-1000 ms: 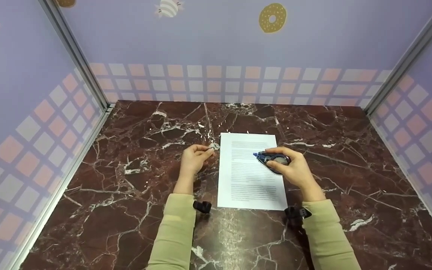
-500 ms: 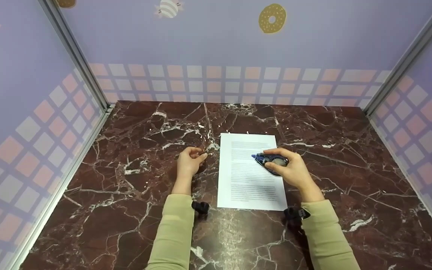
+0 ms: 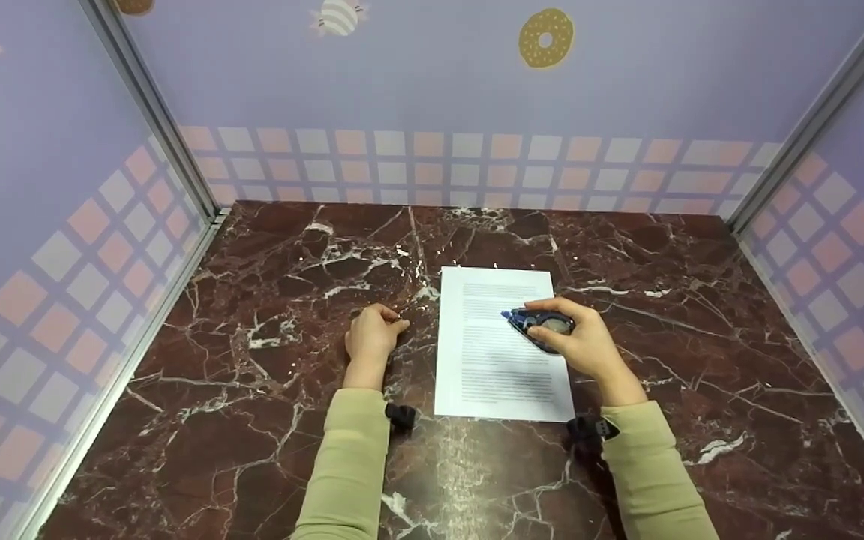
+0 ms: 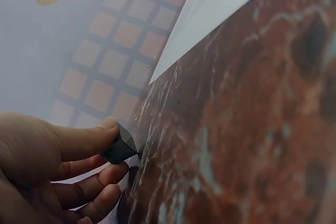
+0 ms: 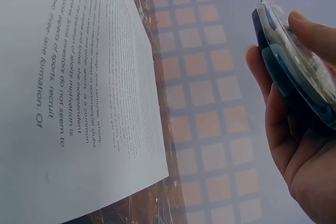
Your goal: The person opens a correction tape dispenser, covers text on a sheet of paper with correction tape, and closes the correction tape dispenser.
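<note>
On the marbled surface (image 3: 222, 420), a printed paper (image 3: 492, 356) is laid flat. By the right hand (image 3: 586, 337), at the paper's 3 o'clock, the tape (image 3: 541, 320) is gripped above the print, its tip aimed toward 10 o'clock. By the left hand (image 3: 372, 337), at 9 o'clock, a dark piece (image 4: 119, 145) is pinched. The paper, pinned by neither hand, could be dragged askew if touched; the piece, held by fingertips only, could be dropped.

The paper sheet (image 3: 498, 352) lies on the table (image 3: 267, 360). The cap (image 4: 119, 146) is in the left hand (image 3: 372, 336), left of the sheet. The correction tape (image 3: 539, 330) is in the right hand (image 3: 586, 341), above the sheet's right half. Behind the table: back wall (image 3: 432, 82). Left and right: side walls (image 3: 34, 187).
</note>
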Motion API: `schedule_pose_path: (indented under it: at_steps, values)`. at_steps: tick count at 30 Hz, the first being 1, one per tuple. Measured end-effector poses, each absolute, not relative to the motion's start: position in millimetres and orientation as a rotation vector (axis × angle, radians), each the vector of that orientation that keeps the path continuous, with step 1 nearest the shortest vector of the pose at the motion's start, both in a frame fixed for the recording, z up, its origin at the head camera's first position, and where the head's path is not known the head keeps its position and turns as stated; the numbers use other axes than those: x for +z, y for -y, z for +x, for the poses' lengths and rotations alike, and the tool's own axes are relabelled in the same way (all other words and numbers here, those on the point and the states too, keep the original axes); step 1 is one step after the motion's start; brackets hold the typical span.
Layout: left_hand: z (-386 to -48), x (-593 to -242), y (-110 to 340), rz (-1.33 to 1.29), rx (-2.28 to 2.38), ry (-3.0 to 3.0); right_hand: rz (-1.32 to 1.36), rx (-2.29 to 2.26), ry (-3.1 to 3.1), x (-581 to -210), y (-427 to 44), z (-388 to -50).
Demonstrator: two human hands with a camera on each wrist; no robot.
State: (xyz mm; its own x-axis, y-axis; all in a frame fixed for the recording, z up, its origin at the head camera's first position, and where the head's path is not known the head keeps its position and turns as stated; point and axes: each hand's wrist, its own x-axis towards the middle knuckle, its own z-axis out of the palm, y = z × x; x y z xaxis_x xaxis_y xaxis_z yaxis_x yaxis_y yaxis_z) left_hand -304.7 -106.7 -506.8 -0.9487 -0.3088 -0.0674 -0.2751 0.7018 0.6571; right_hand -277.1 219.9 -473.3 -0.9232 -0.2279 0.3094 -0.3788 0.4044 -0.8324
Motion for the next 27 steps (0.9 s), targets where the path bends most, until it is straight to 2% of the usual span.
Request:
schedule_pose_path:
  at_steps: [27]
  values:
    - [-304.9, -504.9, 109.2, 0.547, -1.067, 2.909, 0.544, 1.524, 2.537, -479.5, -218.7, -278.6]
